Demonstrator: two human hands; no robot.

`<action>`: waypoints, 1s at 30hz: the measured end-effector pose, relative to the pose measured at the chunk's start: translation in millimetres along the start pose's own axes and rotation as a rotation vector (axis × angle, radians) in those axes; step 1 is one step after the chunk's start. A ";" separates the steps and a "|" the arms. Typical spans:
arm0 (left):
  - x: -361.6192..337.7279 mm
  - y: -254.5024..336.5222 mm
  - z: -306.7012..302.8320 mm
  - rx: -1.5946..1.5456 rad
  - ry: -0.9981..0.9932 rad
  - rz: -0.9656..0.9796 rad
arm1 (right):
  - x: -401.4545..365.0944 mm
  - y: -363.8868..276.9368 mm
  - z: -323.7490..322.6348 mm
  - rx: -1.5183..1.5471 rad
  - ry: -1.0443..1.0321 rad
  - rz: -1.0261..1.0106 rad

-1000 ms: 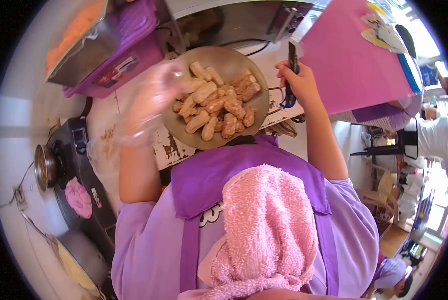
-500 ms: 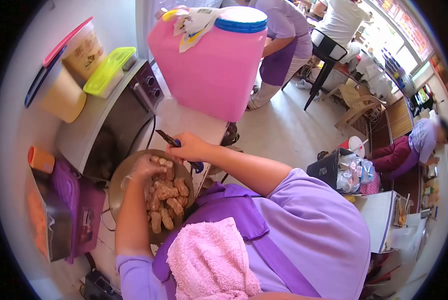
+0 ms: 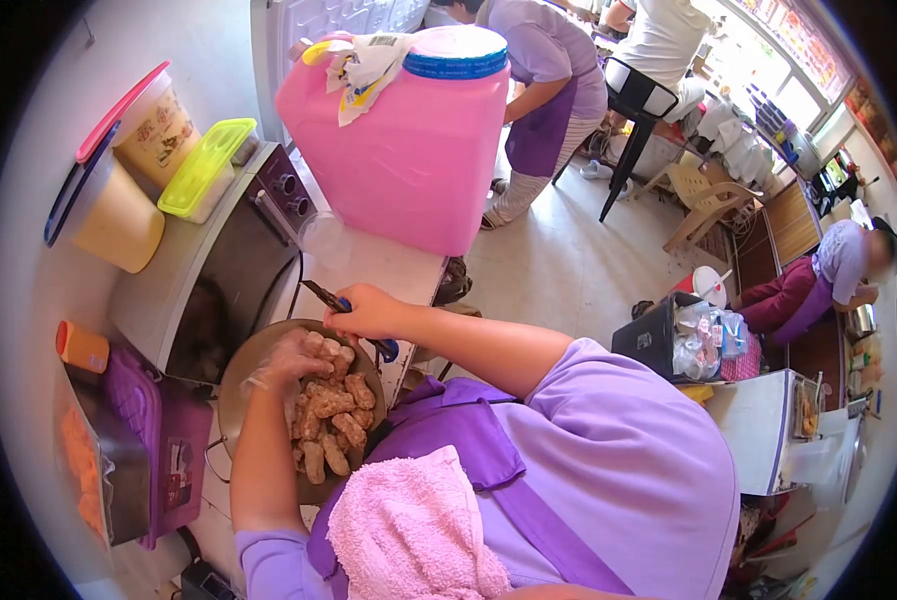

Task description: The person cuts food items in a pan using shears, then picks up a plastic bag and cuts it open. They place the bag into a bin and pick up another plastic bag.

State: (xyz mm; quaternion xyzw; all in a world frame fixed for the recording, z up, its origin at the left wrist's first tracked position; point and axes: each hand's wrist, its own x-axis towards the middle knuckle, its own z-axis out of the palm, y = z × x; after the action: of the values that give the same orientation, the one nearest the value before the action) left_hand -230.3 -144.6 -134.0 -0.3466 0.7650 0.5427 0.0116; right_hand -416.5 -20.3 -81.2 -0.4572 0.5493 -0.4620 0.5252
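Observation:
A round metal pan [image 3: 237,382] holds several breaded brown food pieces [image 3: 331,415]. My left hand [image 3: 287,358], in a clear plastic glove, rests on the pieces at the pan's far side and seems to grip one. My right hand [image 3: 369,312] hovers just beyond the pan's rim and holds blue-handled scissors [image 3: 331,298], blades pointing left towards the oven. The two hands are close together over the pan.
A grey countertop oven [image 3: 224,265] stands behind the pan, with a yellow-lidded box [image 3: 207,166] and tubs [image 3: 119,215] on top. A large pink jug [image 3: 419,140] stands to the right. A purple container [image 3: 164,440] is at the left. Other people sit further back.
The view swung round in the first half second. My left hand came down from above the pan onto the pieces. My right hand still holds the scissors near the rim.

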 end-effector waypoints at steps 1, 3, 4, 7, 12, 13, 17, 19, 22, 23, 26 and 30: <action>-6.5 13.3 1.5 0.131 0.045 0.022 | 0.1 -0.3 -0.4 0.000 -0.001 0.000; 14.5 -27.4 -3.1 0.065 -0.041 0.068 | -0.2 -0.3 -0.8 -0.012 0.013 0.027; 17.9 -31.2 -3.2 -0.002 -0.126 0.116 | -1.1 -0.8 -0.6 -0.011 0.013 0.028; 7.3 -17.9 4.7 -0.203 -0.154 0.049 | -2.3 -1.1 -0.2 -0.033 0.008 0.027; 33.7 -74.0 6.9 -0.293 -0.359 0.242 | -0.5 5.7 2.8 -0.034 0.002 0.005; 31.9 -76.4 9.9 -0.263 -0.194 0.283 | -0.5 5.4 3.5 -0.034 0.002 0.004; 28.9 -64.4 0.8 -0.172 -0.295 0.144 | -1.1 4.4 6.4 -0.051 0.008 0.012; 23.8 -51.6 2.6 -0.312 -0.378 0.056 | -0.3 6.2 6.9 -0.064 0.013 0.012; 27.6 -51.4 -2.3 0.286 0.049 -0.058 | -1.5 4.4 6.6 -0.105 0.014 -0.011; 29.0 -51.9 -4.3 0.288 0.048 -0.061 | -3.3 2.6 6.2 -0.110 0.011 0.004; 27.9 -56.3 -9.7 0.588 0.100 0.291 | -3.0 5.4 3.0 -0.108 0.005 0.025; -18.3 5.5 -8.0 -0.630 0.000 0.079 | 3.0 6.6 4.6 -0.083 0.012 0.093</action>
State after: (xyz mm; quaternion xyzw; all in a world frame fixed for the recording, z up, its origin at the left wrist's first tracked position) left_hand -216.5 -140.9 -119.0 -0.3030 0.5723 0.7529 -0.1175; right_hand -412.1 -22.4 -88.3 -0.4499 0.5918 -0.4165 0.5233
